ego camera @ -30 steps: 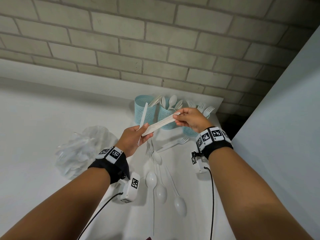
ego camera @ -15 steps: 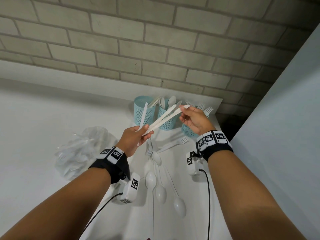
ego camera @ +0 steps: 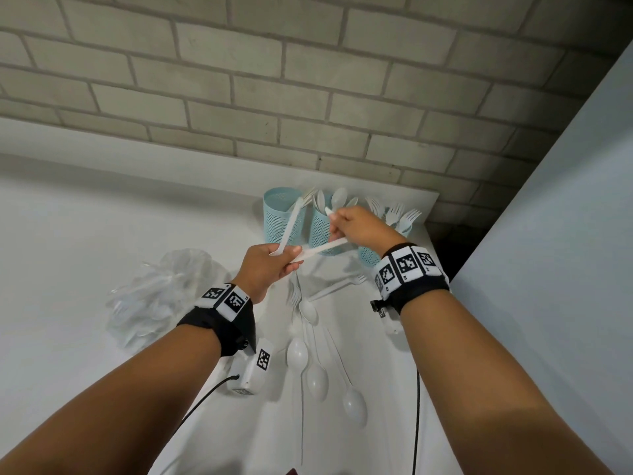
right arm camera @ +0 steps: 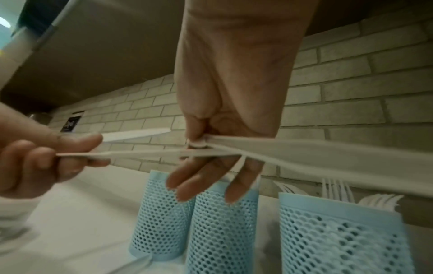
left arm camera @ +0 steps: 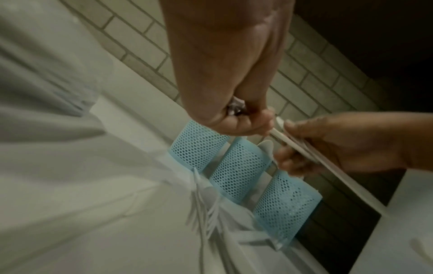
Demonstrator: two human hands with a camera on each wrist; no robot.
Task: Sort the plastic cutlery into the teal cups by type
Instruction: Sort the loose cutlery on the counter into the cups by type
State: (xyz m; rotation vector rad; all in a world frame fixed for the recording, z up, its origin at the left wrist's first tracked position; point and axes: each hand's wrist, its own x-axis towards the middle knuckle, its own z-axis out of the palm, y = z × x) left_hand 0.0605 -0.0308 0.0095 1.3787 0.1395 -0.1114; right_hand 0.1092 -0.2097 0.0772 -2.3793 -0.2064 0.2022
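Note:
Three teal mesh cups [ego camera: 284, 217] [right arm camera: 161, 213] [left arm camera: 199, 146] stand in a row at the wall. The middle cup [ego camera: 320, 231] holds spoons and the right cup [ego camera: 368, 255] holds forks. My left hand [ego camera: 274, 262] grips white plastic knives [ego camera: 322, 250] in front of the cups. One knife [ego camera: 291, 228] points up across the left cup. My right hand [ego camera: 352, 224] pinches the other ends of the knives [right arm camera: 199, 143] between thumb and fingers above the middle cup. On the table below lie loose spoons [ego camera: 298, 351] and forks [ego camera: 337, 286].
A crumpled clear plastic bag [ego camera: 161, 296] lies to the left of my left wrist. The brick wall [ego camera: 308, 97] rises right behind the cups. A pale panel [ego camera: 565, 234] closes off the right side, with a dark gap beside the fork cup.
My right hand has come down and nearer to my left hand, still pinching the knives. The knives between the hands now lie lower, across the front of the middle cup.

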